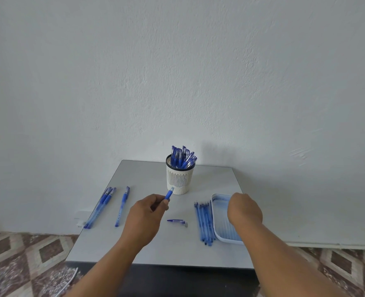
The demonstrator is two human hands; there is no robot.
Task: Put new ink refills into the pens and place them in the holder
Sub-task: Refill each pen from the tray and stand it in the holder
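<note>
Left hand (146, 213) pinches a pen barrel (168, 194) between thumb and fingers, open grip-end pointing up toward the holder (179, 181). Right hand (244, 209) hovers knuckles-up over the white tray (216, 230), fingers curled under and hidden; cannot tell whether it holds anything. Loose refills (205, 224) lie in a row on the table (155, 249), just beside the tray's left edge. A pen cap and tip piece (177, 221) lie between the hands. Three pens (110, 206) wait at the left; the holder at the back is already crowded with capped pens. Judgement: the step in hand looks like fetching a refill for the open barrel. Best taken singly from the row's near side, pinched close to its tip, then fed along the barrel's axis while the left hand keeps the barrel steady and angled. The small tip piece could roll; keep it within reach.
</note>
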